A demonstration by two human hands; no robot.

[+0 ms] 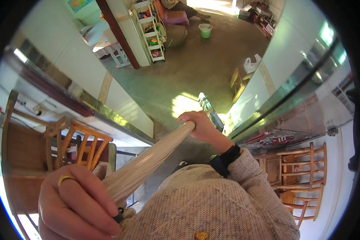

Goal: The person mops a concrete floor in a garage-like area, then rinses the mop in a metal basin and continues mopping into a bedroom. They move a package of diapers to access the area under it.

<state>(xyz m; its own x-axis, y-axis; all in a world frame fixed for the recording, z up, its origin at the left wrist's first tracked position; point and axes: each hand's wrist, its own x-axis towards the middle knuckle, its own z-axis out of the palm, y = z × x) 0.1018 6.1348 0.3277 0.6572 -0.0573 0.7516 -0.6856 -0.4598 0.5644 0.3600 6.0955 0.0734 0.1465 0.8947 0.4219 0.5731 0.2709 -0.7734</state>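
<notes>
A long-handled broom slants across the view, its pale wood-grain handle running from the lower left up to the middle. My left hand, with a gold ring, is large in the lower left, its fingers curled round the near end. Something small and dark shows beneath those fingertips. Farther along, my right hand is wrapped round the handle; a black band circles that wrist. Just beyond it, a dark bristled head is low near the floor, in line with the handle. The right hand hides where they join.
White wall ends flank a passage on both sides. Wooden chairs stand at left, more chairs at right. Ahead are a shelf cart, a green-and-white bucket, a white plastic bag and a seated person's legs.
</notes>
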